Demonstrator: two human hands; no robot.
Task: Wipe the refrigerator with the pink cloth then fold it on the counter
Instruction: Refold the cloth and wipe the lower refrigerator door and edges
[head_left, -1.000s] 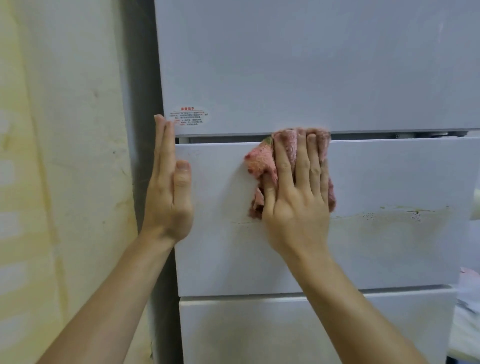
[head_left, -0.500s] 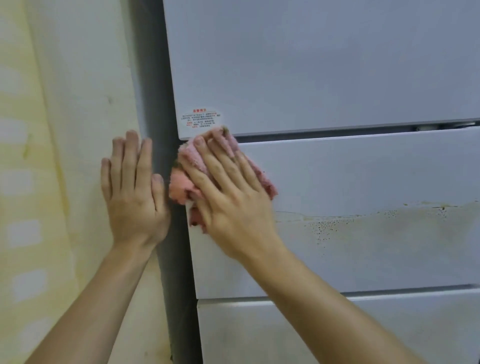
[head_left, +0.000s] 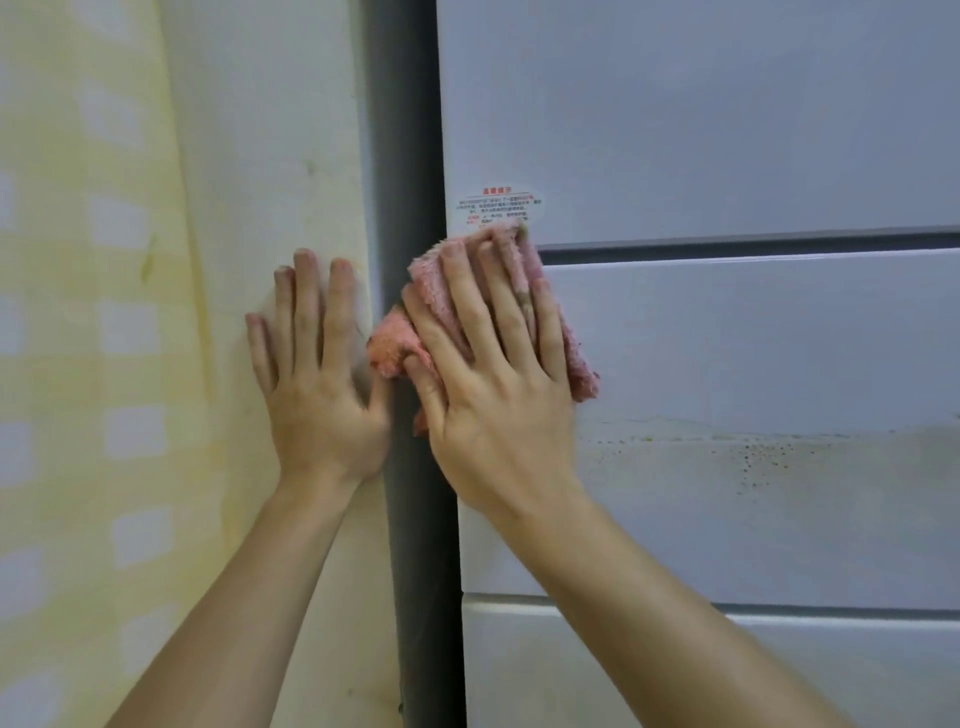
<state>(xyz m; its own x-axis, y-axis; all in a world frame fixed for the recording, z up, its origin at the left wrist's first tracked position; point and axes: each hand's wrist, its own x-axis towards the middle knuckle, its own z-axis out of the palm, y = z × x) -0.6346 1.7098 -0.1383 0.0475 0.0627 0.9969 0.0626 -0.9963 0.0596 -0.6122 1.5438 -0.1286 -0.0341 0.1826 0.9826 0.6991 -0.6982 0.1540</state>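
Note:
The white refrigerator (head_left: 727, 338) fills the right of the head view, with a top door, a middle drawer and a lower drawer. My right hand (head_left: 498, 364) lies flat with straight fingers on the bunched pink cloth (head_left: 395, 343), pressing it onto the top left corner of the middle drawer. The cloth reaches up to the gap under the top door and hangs over the fridge's left edge. My left hand (head_left: 317, 379) is flat on the wall just left of the fridge, holding nothing.
A brownish stain line with dark specks (head_left: 753, 447) runs across the middle drawer to the right of my hand. A white sticker with red print (head_left: 496, 208) sits on the top door's lower left corner. The yellowish wall (head_left: 130, 364) stands close on the left, beside the fridge's grey side (head_left: 410, 519).
My right hand has swept the cloth left along the middle drawer's top to its left corner. My left hand has left the fridge edge and now lies on the wall.

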